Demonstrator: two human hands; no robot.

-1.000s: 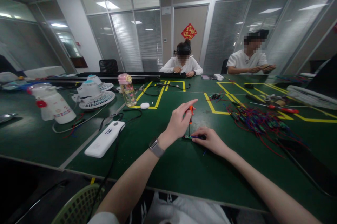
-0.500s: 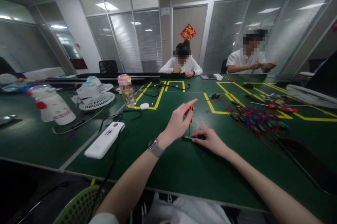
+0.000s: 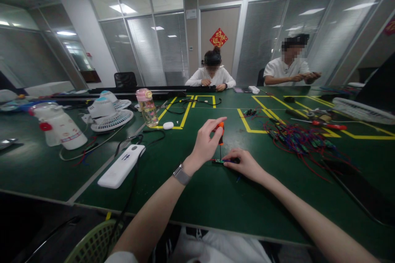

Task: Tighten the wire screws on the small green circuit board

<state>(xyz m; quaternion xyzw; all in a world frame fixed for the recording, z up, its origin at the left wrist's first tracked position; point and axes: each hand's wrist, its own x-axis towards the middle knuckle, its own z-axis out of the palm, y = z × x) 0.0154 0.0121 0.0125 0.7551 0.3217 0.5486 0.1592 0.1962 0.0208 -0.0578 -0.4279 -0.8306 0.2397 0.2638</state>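
My left hand [image 3: 207, 139] is closed around the orange and black handle of a small screwdriver [image 3: 221, 131]. The screwdriver stands upright, its thin shaft reaching down to a small green circuit board [image 3: 218, 161] on the table. From the right, my right hand [image 3: 243, 161] pinches the board's near end, fingers pressed together and low to the tabletop. A dark part and blue wire show by its fingers. Whether the tip sits in a screw is too small to tell.
To the right lies a tangled heap of circuit boards with red and blue wires [image 3: 302, 137], beside a red screwdriver [image 3: 328, 125]. On the left are a white power bank [image 3: 121, 166], a pink-lided bottle [image 3: 147, 108], a white bottle [image 3: 66, 127] and fans [image 3: 111, 119]. Two people sit across the table [image 3: 173, 213].
The fingers of my left hand have curled a little more around the screwdriver handle. My right hand stays on the board. The whole view has shifted slightly.
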